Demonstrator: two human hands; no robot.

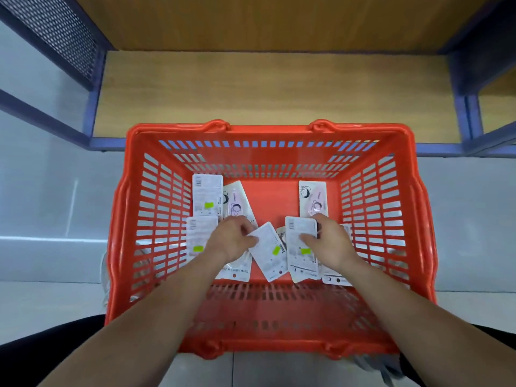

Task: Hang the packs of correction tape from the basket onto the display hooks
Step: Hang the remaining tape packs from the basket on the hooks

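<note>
L hand (231,240) fingers pinch tilted pack (269,252) | R hand (329,243) grips upright pack (301,247), 3 o'clock of it | both inside basket (268,129) | prob light, stiff, slick: take by card edge

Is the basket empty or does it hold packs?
Not empty. Several packs lie flat on the basket floor; left hand and right hand each grip one.

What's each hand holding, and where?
The left hand pinches a tilted pack at its top corner; the right hand grips a second pack by its right edge.
</note>
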